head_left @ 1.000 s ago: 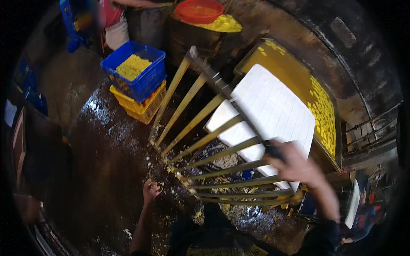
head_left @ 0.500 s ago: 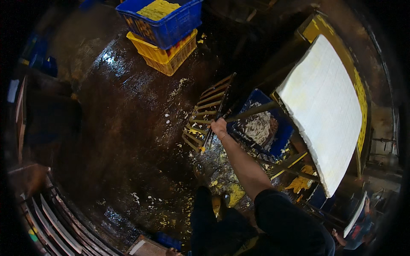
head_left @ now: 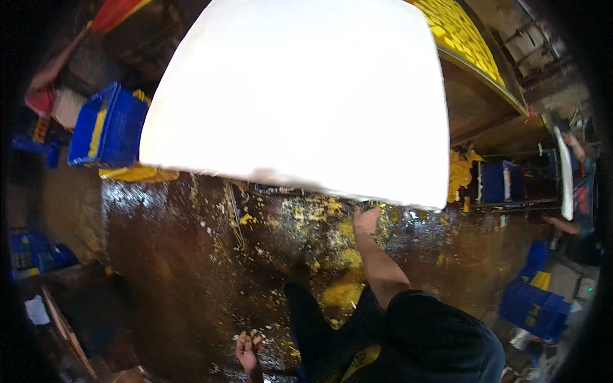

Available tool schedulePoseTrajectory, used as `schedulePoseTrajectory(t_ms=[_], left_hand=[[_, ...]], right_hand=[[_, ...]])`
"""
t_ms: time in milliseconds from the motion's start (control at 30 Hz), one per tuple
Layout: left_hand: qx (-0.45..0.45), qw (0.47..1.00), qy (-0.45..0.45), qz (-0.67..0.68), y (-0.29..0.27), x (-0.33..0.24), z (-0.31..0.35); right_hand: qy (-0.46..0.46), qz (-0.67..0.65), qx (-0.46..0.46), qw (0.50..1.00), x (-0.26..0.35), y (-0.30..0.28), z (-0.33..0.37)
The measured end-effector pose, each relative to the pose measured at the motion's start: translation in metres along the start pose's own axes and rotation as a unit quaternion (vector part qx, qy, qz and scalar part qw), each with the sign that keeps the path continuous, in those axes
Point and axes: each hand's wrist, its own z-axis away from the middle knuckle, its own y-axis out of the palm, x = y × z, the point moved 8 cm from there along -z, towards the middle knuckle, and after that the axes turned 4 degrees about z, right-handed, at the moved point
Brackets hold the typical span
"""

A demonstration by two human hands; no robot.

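White slab has its near edge beside the right hand, grip unclear; the left hand is half-curled, contents unclear.

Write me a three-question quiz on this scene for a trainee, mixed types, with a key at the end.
1. Multiple choice: which of the person's hands is at the near edge of the large white slab? A) left B) right C) both

2. True or false: the left hand is touching the white slab.

3. Fill in the blank: the small blocks at the upper right are ____ in colour.

Key:
1. B: the right hand is at that edge.
2. False: the left hand is low in the picture, well apart from the slab.
3. Yellow.
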Motion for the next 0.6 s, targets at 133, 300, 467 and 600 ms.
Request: schedulePoseTrajectory(t_ms=[133, 300, 467, 600], left_hand=[[0.062, 0.996, -0.010, -0.068, 0.042, 0.053, 0.060], [0.047, 0.900, -0.045, -0.432, 0.137, 0.132, 0.124], [0.214, 0.851, 0.087, -0.472, 0.291, 0.176, 0.088], [0.299, 0.750, 0.203, -0.555, 0.501, 0.087, 0.187]], right_hand=[[-0.094, -0.013, 0.084, 0.992, -0.044, -0.007, -0.091], [-0.118, -0.121, 0.097, 0.981, -0.136, -0.060, -0.146], [-0.211, -0.447, 0.219, 0.841, -0.089, -0.219, -0.153], [-0.236, -0.518, 0.362, 0.738, 0.025, -0.467, -0.099]])
